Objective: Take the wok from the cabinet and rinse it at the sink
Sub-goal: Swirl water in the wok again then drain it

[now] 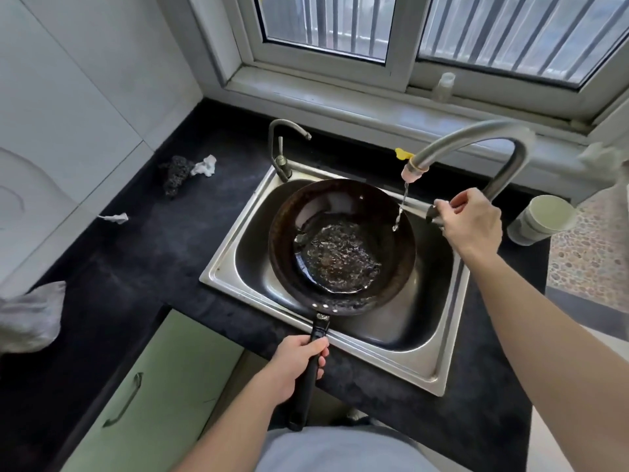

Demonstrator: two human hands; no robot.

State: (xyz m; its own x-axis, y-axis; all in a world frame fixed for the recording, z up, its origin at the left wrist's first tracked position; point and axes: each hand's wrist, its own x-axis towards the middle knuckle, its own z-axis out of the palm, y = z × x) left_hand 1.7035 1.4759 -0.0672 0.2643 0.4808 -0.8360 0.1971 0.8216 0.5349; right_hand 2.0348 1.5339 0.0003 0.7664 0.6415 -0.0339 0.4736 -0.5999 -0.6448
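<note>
A dark wok (340,206) sits over the steel sink (238,253), with a shallow pool of water in its bottom. My left hand (296,366) grips its long black handle (308,386) at the sink's front edge. A thin stream of water falls from the tall curved faucet's spout (415,172) onto the wok's right side. My right hand (469,223) holds the faucet's lever (431,212) to the right of the wok.
A smaller tap (282,144) stands at the sink's back left. A dark scrubber (175,173) and crumpled paper (204,166) lie on the black counter (136,267). A pale cup (541,219) stands at right, a green cabinet door (153,396) below, a grey cloth (30,318) at left.
</note>
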